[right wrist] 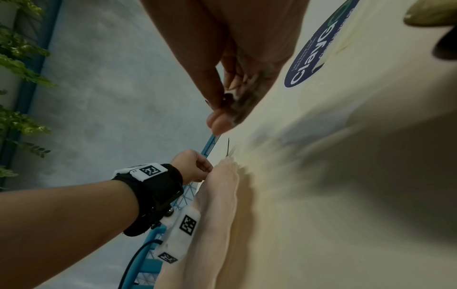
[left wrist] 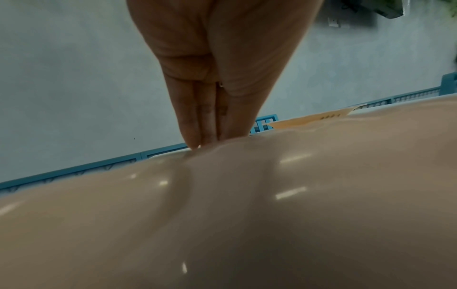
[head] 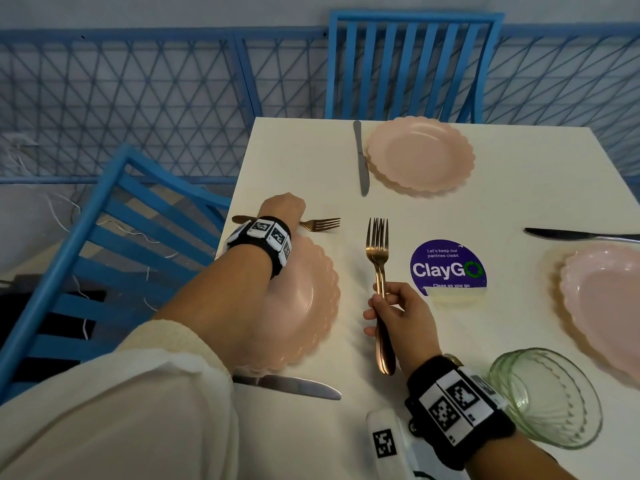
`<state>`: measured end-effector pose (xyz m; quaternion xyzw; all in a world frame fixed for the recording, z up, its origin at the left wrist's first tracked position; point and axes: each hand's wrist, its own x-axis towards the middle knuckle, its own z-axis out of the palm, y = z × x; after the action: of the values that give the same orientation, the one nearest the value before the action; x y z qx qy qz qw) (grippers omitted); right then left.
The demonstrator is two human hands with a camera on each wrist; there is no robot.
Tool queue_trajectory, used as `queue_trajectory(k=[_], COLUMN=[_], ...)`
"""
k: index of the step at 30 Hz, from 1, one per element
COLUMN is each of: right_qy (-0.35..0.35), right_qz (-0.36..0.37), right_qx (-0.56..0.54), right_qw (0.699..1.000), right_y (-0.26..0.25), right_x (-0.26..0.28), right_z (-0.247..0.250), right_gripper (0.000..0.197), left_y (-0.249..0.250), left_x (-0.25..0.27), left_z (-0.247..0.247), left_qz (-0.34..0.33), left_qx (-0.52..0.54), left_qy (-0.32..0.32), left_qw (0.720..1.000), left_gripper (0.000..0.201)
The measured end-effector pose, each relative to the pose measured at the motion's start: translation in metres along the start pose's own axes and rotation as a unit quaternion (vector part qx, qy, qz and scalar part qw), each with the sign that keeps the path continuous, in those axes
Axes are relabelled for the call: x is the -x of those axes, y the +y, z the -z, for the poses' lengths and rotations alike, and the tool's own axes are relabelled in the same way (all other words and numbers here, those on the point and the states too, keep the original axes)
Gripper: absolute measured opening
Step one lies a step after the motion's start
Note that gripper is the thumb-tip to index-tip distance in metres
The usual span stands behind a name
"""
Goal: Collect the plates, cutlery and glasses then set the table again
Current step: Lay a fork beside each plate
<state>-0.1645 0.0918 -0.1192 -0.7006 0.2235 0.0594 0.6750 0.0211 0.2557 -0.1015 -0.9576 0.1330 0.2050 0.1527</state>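
Observation:
My left hand (head: 282,207) reaches past the near-left pink scalloped plate (head: 304,306) and pinches the handle of a gold fork (head: 320,224) that lies flat on the white table (head: 298,161). The left wrist view shows its fingers (left wrist: 197,125) pressed together, pointing down behind the plate's rim (left wrist: 247,215), tips hidden. My right hand (head: 394,313) grips two gold forks (head: 378,258) together by their handles, tines pointing away, above the table's middle. A second pink plate (head: 420,155) sits at the far side and a third (head: 602,306) at the right.
Steel knives lie beside the far plate (head: 362,161), above the right plate (head: 581,234) and by the near-left plate (head: 294,386). A green glass bowl (head: 547,396) stands near my right wrist. A purple ClayGo sticker (head: 448,268) marks the middle. Blue chairs (head: 408,64) flank the table.

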Motion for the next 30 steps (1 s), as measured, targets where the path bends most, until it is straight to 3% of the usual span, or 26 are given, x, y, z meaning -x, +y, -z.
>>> queue_trajectory(k=[2,5,9,13,16,24,27,30], right_qy=[0.0,0.001,0.0,-0.016,-0.034,-0.087,-0.071,-0.08], right_qz=[0.0,0.0,0.007,0.028,0.046,0.076,0.124,0.13], right_qx=[-0.002,-0.007,-0.035,-0.065,-0.062,-0.028,0.051,0.014], right_qw=[1.0,1.0,0.999,0.997,0.996,0.993,0.989,0.988], right_y=[-0.001,-0.004,-0.016,-0.032,-0.039,-0.048,-0.056,-0.067], right_x=[0.0,0.002,0.011,0.03,0.046,0.084,0.098,0.111], right_z=[-0.001,-0.002,-0.006,-0.005,0.001,0.049,0.088,0.141], right_gripper=[0.012,0.013,0.012,0.01,0.009,0.009,0.011,0.005], left_y=[0.0,0.002,0.024,0.052,0.073,0.12,0.146,0.174], left_x=[0.002,0.012,0.063,0.133,0.167,0.219,0.236,0.25], left_z=[0.002,0.017,0.047,0.04,0.025,0.026,0.042,0.06], left_qz=[-0.001,-0.007,-0.012,-0.037,-0.046,-0.027,-0.026,-0.049], left_qx=[0.016,0.115,0.347,0.58,0.654,0.694,0.717,0.734], left_qy=[0.016,0.094,0.208,0.116,0.056,0.108,0.129,0.117], left_qw=[1.0,0.989,0.914,0.805,0.753,0.711,0.685,0.667], left_gripper=[0.03,0.033,0.025,0.024,0.023,0.018,0.019,0.019])
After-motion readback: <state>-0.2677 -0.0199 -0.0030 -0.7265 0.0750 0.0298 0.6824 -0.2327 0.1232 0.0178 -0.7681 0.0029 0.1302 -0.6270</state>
